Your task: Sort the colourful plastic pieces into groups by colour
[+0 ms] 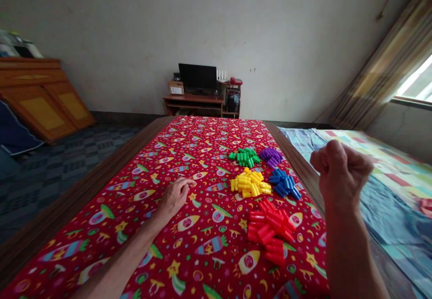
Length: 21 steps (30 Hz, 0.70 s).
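Observation:
My left hand (176,194) lies on the red patterned tablecloth (209,220), its fingers loosely bent with the thumb a little apart, and no object shows in it. To its right is a heap of yellow plastic pieces (249,183), the nearest to that hand. Raised above the table's right edge, my right hand (340,168) is closed in a fist; the inside of the fist is hidden. Between the hands are further heaps of short pieces: red (272,227), blue (286,184), green (245,156) and purple (271,156). Neither hand touches a heap.
A bed with a checked cover (394,155) stands along the right side. Beyond the table's far end, a desk (194,102) holds a black monitor (198,78) and a cardboard box (176,88). A wooden cabinet (47,105) is at the left.

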Tool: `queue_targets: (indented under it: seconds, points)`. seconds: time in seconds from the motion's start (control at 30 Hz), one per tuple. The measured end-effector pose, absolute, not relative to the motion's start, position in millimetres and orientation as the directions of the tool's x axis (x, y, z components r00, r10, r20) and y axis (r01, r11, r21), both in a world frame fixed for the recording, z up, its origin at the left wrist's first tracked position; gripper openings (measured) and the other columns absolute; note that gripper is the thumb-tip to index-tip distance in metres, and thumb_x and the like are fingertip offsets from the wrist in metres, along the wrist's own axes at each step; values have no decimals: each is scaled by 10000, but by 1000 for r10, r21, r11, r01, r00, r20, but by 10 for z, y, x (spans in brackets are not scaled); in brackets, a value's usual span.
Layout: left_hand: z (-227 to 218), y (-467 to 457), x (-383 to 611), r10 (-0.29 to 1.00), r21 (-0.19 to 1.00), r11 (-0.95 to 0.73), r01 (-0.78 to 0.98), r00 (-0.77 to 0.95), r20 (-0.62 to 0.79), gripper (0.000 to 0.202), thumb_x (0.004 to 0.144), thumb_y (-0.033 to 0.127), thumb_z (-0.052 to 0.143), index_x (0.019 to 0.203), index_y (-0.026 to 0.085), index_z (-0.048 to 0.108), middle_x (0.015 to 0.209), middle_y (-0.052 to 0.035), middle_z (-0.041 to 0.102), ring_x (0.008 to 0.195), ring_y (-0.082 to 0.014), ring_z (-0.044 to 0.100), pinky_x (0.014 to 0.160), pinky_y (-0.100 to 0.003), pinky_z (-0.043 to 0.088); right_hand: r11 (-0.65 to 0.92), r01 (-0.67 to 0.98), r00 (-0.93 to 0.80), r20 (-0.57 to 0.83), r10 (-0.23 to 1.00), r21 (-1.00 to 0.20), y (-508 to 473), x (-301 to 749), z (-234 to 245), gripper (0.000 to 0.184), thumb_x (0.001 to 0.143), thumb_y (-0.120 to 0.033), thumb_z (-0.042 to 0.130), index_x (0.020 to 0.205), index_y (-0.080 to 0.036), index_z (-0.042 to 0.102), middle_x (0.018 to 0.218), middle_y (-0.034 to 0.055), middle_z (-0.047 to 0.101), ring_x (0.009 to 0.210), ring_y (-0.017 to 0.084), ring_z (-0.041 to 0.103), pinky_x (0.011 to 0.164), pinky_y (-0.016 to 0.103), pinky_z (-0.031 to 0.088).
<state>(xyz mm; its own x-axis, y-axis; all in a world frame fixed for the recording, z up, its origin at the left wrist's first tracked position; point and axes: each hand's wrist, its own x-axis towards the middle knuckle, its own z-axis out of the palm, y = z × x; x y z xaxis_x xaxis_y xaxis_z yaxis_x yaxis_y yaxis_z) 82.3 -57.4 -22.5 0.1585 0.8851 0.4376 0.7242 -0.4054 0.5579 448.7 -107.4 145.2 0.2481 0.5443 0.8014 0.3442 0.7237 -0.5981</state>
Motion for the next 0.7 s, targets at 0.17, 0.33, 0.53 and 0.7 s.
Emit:
queue_targets:
  seconds: [0.17, 0.33, 0.53, 0.7]
  points:
    - [-247, -549, 803, 876, 526, -414, 743, 167, 454, 313, 822, 234, 364, 856, 186, 671, 865, -61, 705, 763, -190, 685, 710, -290, 555, 449, 423, 506, 616, 604, -787, -411, 5084, 992, 518, 831, -535, 570, 480, -209, 373, 411, -69, 330, 384, 58, 285, 387, 221, 228]
    - [-239, -559, 815, 882, 531, -400, 747, 157, 444, 301, 816, 234, 372, 841, 201, 671, 851, -44, 706, 742, -180, 685, 689, -273, 553, 161, 285, 595, 306, 743, -945, -83, 5442, 288, 392, 619, -549, 704, 644, -193, 543, 452, -59, 480, 399, 78, 405, 382, 204, 298]
    - [-205, -564, 820, 881, 531, -405, 744, 161, 445, 297, 820, 249, 372, 847, 201, 664, 852, -52, 706, 739, -187, 683, 690, -275, 555, 181, 133, 614, 224, 756, -974, -52, 5522, -34, 414, 582, -561, 717, 654, -191, 546, 482, -52, 506, 421, 86, 449, 400, 208, 358]
    - [-199, -568, 819, 887, 534, -394, 748, 158, 434, 296, 813, 247, 370, 835, 204, 661, 852, -49, 707, 747, -183, 686, 690, -265, 553, 190, 162, 584, 249, 772, -968, -44, 5551, -181, 456, 656, -625, 649, 690, -175, 584, 515, -45, 516, 434, 86, 457, 418, 216, 373]
